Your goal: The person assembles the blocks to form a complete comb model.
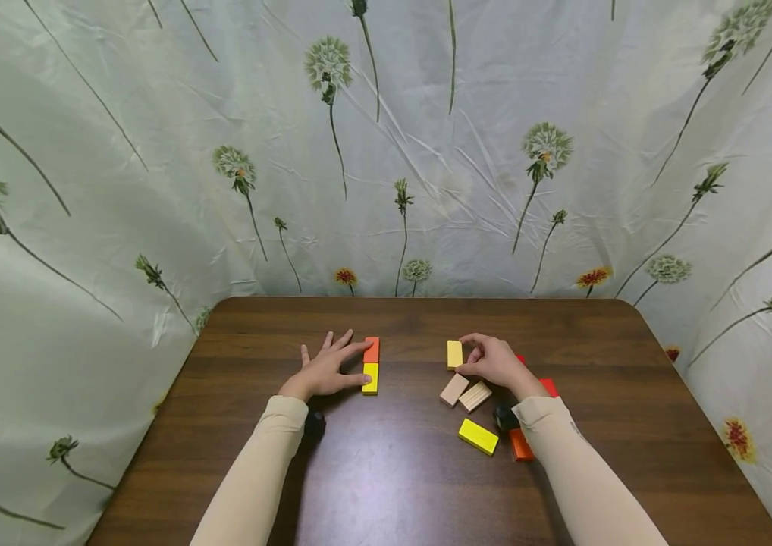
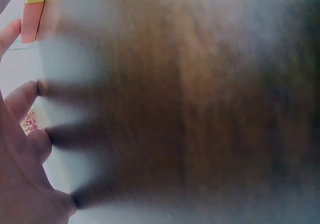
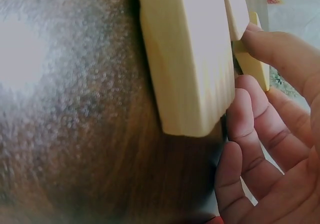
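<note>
My left hand [image 1: 323, 373] lies on the table with its fingers spread. Its index finger touches an orange wooden block [image 1: 371, 349], and its thumb rests on a yellow block [image 1: 373, 371] set end to end with the orange one. To the right, my right hand [image 1: 500, 364] pinches a pale yellow block [image 1: 454, 354] by its two ends, between thumb and index finger. The other fingers of that hand are curled, as the right wrist view shows. Just nearer than the pale yellow block lie two plain wood blocks [image 1: 453, 389], one of them grooved [image 1: 475, 396].
Another yellow block [image 1: 478, 437] lies nearer the front. Beside the right forearm are an orange-red block [image 1: 521, 445] and red blocks [image 1: 548, 387], partly covered by the arm and hand. A flowered curtain [image 1: 386, 152] hangs behind the brown table [image 1: 386, 485].
</note>
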`<state>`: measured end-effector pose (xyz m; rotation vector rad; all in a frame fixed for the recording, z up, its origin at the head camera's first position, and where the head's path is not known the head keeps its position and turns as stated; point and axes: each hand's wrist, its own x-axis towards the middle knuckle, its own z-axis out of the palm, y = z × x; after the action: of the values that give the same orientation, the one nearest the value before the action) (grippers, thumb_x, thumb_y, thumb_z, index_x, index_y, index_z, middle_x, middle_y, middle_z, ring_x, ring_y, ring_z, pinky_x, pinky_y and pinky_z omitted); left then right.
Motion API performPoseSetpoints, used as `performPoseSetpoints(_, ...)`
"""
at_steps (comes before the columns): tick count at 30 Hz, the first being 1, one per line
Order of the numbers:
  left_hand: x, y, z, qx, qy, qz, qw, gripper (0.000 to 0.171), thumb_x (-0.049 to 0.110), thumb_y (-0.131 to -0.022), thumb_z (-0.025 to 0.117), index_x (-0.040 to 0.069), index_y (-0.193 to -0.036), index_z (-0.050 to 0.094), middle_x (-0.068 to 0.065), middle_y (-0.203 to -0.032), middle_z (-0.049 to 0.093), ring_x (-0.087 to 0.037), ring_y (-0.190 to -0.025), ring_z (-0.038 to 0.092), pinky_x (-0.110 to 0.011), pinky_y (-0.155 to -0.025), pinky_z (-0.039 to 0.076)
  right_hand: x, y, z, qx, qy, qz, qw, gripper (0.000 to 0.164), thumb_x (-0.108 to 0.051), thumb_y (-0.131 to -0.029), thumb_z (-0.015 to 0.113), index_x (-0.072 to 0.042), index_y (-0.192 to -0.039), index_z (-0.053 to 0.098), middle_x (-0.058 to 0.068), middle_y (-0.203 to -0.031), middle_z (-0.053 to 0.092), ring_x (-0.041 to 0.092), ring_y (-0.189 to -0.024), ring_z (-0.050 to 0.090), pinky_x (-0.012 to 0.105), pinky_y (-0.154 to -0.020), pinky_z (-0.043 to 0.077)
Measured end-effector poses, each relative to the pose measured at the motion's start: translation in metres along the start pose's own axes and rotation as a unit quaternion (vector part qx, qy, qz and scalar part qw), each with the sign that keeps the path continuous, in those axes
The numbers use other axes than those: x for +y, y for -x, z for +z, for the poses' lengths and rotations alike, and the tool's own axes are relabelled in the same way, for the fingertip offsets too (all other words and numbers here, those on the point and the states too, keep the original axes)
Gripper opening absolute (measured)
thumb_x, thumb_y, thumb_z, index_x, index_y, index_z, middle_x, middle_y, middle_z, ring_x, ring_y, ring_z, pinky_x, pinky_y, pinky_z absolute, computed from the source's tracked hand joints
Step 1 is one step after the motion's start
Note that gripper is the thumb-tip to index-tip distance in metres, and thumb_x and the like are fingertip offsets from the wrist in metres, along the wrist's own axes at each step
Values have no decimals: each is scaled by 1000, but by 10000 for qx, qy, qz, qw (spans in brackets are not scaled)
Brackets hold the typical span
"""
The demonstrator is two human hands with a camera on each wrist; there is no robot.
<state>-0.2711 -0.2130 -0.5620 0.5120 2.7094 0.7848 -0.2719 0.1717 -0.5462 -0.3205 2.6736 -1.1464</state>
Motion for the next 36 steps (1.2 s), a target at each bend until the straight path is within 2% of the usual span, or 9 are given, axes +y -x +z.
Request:
performPoseSetpoints(7, 9, 1, -4, 7, 4, 60, 10000, 84, 76, -91, 68, 42, -164, 44, -12, -181, 18, -57, -165, 0, -89, -114, -16, -1, 3, -4, 102, -48, -108, 9999, 58, -17, -88, 88, 4, -138, 64, 5, -83, 69, 14, -71, 56, 27, -66, 46)
performPoseSetpoints(11, 14, 1, -6, -53, -73, -29, 10000, 82, 70, -93, 70, 40, -164, 43, -10, -182, 17, -53, -166, -2, -87, -116, -17, -4, 5, -6, 209, -65, -206, 9995, 57, -19, -88, 89, 2, -135, 66, 5, -85, 69, 14, -73, 57, 25, -65, 46)
performPoseSetpoints(16, 13, -1, -6, -81, -183, -72, 9998, 80, 66, -95, 71, 40, -165, 43, -9, -182, 15, -50, -167, -3, -86, -117, -16, -10, 8, -9, 303, -154, -306, 9990, 56, -21, -87, 90, 2, -133, 68, 6, -91, 70, 14, -77, 61, 24, -68, 51)
performPoseSetpoints(23, 7, -3, -3, 26, 29, 105, 9999, 84, 76, -91, 67, 42, -164, 43, -11, -182, 17, -54, -166, -2, -88, -114, -18, -22, 17, -5, 299, -242, -281, 9989, 55, -20, -86, 91, 0, -133, 68, 9, -97, 70, 16, -84, 63, 23, -73, 53)
performPoseSetpoints(27, 1, 2, 2, -3, 57, -24, 10000, 84, 77, -91, 68, 44, -164, 42, -8, -182, 15, -51, -167, -3, -87, -114, -20, -28, 23, 3, 181, -262, -262, 9991, 57, -21, -86, 92, 0, -134, 69, 8, -101, 70, 15, -88, 64, 23, -77, 55)
performPoseSetpoints(30, -7, 1, 7, -19, 17, -88, 10000, 85, 76, -91, 69, 45, -164, 41, -5, -183, 14, -48, -168, -5, -85, -116, -21, -32, 27, 9, 165, -290, -273, 9991, 58, -22, -85, 93, -1, -134, 69, 8, -103, 70, 16, -91, 65, 26, -82, 57)
performPoseSetpoints(36, -10, -5, 8, 18, 12, -74, 10000, 83, 73, -91, 71, 46, -164, 41, -1, -183, 14, -46, -168, -4, -84, -117, -21, -40, 37, 19, 230, -455, -361, 9980, 58, -21, -84, 94, -1, -132, 70, 12, -111, 73, 26, -101, 71, 42, -95, 62)
